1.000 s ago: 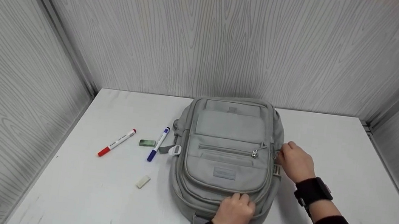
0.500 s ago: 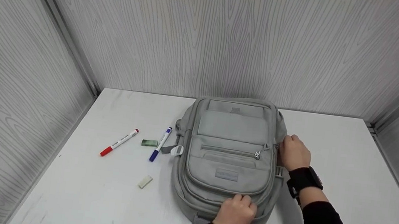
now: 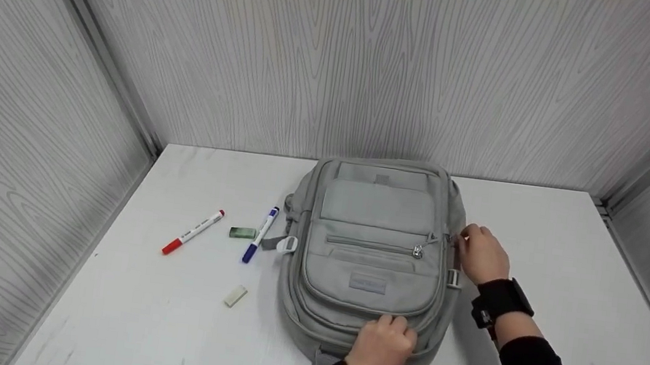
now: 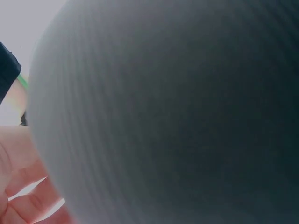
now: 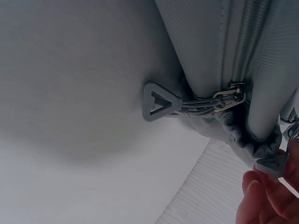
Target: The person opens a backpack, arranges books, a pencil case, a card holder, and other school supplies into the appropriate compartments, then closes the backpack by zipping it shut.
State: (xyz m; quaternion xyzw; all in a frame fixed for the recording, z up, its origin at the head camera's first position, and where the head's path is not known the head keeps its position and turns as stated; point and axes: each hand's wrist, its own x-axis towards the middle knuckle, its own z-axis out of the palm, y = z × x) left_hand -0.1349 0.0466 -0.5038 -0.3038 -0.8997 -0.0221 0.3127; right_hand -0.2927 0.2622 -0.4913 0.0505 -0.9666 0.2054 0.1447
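Note:
A grey backpack (image 3: 385, 208) lies front up on the white table in the head view. My left hand (image 3: 382, 351) grips its near lower edge with curled fingers. In the left wrist view, grey fabric fills most of the picture, with part of the left hand (image 4: 28, 186) at the lower left. At the bag's right side, my right hand (image 3: 484, 256) pinches a small grey zipper pull (image 5: 271, 166), clearest in the right wrist view. A second, triangular zipper pull (image 5: 161, 101) dangles from a metal slider there, free of the fingers.
Left of the bag lie a red marker (image 3: 193, 232), a blue marker (image 3: 260, 235), a green-sleeved block (image 3: 242, 232) and a pale eraser-like block (image 3: 235, 296). A white buckle (image 3: 287, 244) sticks out at the bag's left side. Grey wood-grain panels (image 3: 376, 65) enclose the table.
Along the bag's right side, my right hand has moved a little away from me, then slightly back. My left hand keeps its grip, and the backpack stays in place.

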